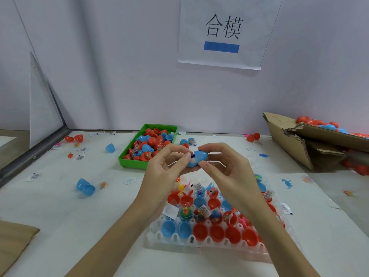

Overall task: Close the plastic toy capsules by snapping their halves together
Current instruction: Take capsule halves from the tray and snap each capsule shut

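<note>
surface: a white table (60,216) strewn with loose blue and red capsule halves, small toy figures and barcode slips.
room: a pale partition wall behind, carrying a paper sign (221,33) with two printed characters above a blue bar.
far centre: a green tray (127,156) heaped with red and blue capsules.
far right: a torn cardboard box (289,144) holding more capsules.
near centre: a white holder tray (159,236) with rows of open halves, several filled with toys.
capsule: the blue capsule (197,157) is held above the holder tray, halves not fully shut, something purple showing at the seam.
left hand (165,166): thumb and fingers pinch the capsule's left end.
right hand (225,162): thumb and fingers curl round its right half.
</note>
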Available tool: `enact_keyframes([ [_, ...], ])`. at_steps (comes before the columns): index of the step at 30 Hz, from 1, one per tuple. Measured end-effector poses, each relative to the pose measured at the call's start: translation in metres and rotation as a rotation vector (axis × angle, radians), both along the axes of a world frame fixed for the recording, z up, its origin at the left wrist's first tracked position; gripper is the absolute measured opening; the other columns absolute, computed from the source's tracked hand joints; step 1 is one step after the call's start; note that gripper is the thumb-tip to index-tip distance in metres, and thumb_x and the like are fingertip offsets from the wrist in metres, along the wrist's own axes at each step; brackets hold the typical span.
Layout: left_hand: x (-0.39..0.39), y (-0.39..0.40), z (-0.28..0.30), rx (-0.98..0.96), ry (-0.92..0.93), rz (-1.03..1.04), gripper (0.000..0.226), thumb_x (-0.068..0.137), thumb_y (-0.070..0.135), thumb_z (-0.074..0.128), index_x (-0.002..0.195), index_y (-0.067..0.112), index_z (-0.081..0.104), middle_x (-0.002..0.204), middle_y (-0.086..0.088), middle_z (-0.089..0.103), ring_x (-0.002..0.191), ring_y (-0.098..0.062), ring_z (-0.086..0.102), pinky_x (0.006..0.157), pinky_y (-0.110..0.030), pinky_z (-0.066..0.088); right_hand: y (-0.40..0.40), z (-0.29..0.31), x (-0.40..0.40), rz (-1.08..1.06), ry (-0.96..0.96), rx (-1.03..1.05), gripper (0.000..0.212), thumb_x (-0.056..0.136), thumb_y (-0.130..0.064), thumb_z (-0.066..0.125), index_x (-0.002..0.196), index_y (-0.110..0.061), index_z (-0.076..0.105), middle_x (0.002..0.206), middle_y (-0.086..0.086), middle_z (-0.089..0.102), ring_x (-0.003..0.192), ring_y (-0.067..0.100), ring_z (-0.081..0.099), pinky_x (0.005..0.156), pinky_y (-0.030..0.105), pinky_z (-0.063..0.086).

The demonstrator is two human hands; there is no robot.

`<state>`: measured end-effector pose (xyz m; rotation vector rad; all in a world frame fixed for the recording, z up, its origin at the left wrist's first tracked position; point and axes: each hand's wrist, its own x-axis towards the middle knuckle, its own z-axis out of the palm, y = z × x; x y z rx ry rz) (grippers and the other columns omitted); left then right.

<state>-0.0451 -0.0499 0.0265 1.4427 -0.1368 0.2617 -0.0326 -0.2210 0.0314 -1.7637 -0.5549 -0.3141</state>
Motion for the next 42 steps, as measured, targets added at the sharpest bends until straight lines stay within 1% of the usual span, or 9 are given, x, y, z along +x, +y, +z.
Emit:
enact_keyframes([
  [6,-0.002,0.001,0.003,0.012,0.005,0.001,0.016,0.091,0.02,0.078,0.105,0.025,0.072,0.097,0.008,0.078,0.094,-0.008,0.076,0.075,-0.02,0.061,0.002,-0.001,-0.001,-0.045,-0.11,-0.076,0.03,0.091,-0.009,0.072,0.115,-0.025,0.065,0.12,-0.005,0.066,0.107,0.009,0.068,0.088,0.017,0.056],
  [12,-0.005,0.003,0.006,-0.088,0.032,-0.079,0.022,0.087,0.029,0.075,0.107,0.022,0.081,0.105,0.001,0.081,0.1,-0.017,0.077,0.086,-0.024,0.062,0.002,-0.001,-0.002,-0.099,-0.168,-0.095,0.028,0.088,-0.021,0.071,0.113,-0.032,0.064,0.116,-0.007,0.065,0.104,0.009,0.067,0.088,0.016,0.056],
  [17,-0.008,0.003,0.01,0.058,-0.047,-0.065,0.037,0.078,0.038,0.079,0.115,0.037,0.079,0.114,0.014,0.078,0.102,-0.007,0.076,0.079,-0.012,0.056,0.003,0.002,-0.004,-0.107,-0.138,-0.01,0.028,0.085,-0.032,0.071,0.112,-0.037,0.063,0.115,-0.009,0.068,0.104,0.01,0.069,0.084,0.014,0.055],
  [22,-0.009,0.005,0.013,0.145,-0.093,0.022,0.033,0.071,0.046,0.079,0.104,0.046,0.077,0.1,0.022,0.078,0.096,0.001,0.074,0.074,-0.009,0.055,0.003,0.004,-0.006,-0.062,-0.103,0.018,0.028,0.086,-0.029,0.073,0.113,-0.035,0.066,0.108,-0.022,0.071,0.104,0.009,0.07,0.083,0.014,0.055],
  [29,-0.008,0.009,0.016,0.039,-0.004,-0.053,0.042,0.063,0.05,0.084,0.101,0.036,0.083,0.101,0.01,0.081,0.099,-0.005,0.075,0.078,-0.011,0.056,0.001,0.004,-0.008,-0.06,-0.166,0.001,0.03,0.087,-0.027,0.069,0.116,-0.036,0.066,0.115,-0.018,0.07,0.107,0.007,0.069,0.087,0.011,0.053],
  [32,-0.007,0.008,0.017,0.004,0.005,-0.042,0.038,0.063,0.045,0.086,0.099,0.032,0.084,0.1,0.007,0.081,0.097,-0.008,0.076,0.078,-0.012,0.056,0.003,0.0,-0.009,-0.088,-0.214,-0.063,0.036,0.094,-0.023,0.063,0.126,-0.038,0.061,0.122,-0.021,0.065,0.114,0.003,0.064,0.092,0.011,0.051],
  [35,-0.008,0.007,0.016,-0.049,0.018,-0.033,0.032,0.073,0.037,0.085,0.102,0.025,0.084,0.101,0.001,0.081,0.096,-0.016,0.078,0.081,-0.018,0.059,0.015,-0.007,-0.014,-0.104,-0.229,-0.179,0.05,0.095,-0.02,0.067,0.143,-0.026,0.054,0.133,-0.014,0.06,0.117,0.004,0.061,0.097,0.012,0.049],
  [38,-0.011,0.002,0.013,-0.032,0.037,-0.016,0.029,0.071,0.038,0.085,0.098,0.027,0.083,0.099,0.002,0.081,0.097,-0.014,0.078,0.081,-0.02,0.06,0.028,-0.013,-0.019,-0.266,-0.251,-0.24,0.054,0.088,-0.022,0.078,0.138,-0.016,0.058,0.129,-0.009,0.06,0.108,0.006,0.064,0.095,0.004,0.044],
  [42,-0.015,-0.009,0.011,-0.021,0.027,-0.005,0.023,0.067,0.035,0.085,0.09,0.031,0.083,0.092,0.008,0.081,0.091,-0.002,0.075,0.072,-0.008,0.054,0.031,-0.014,-0.021,-0.452,-0.323,-0.243,0.039,0.087,-0.009,0.078,0.125,-0.005,0.067,0.119,0.006,0.07,0.104,0.02,0.069,0.096,0.021,0.051],
])
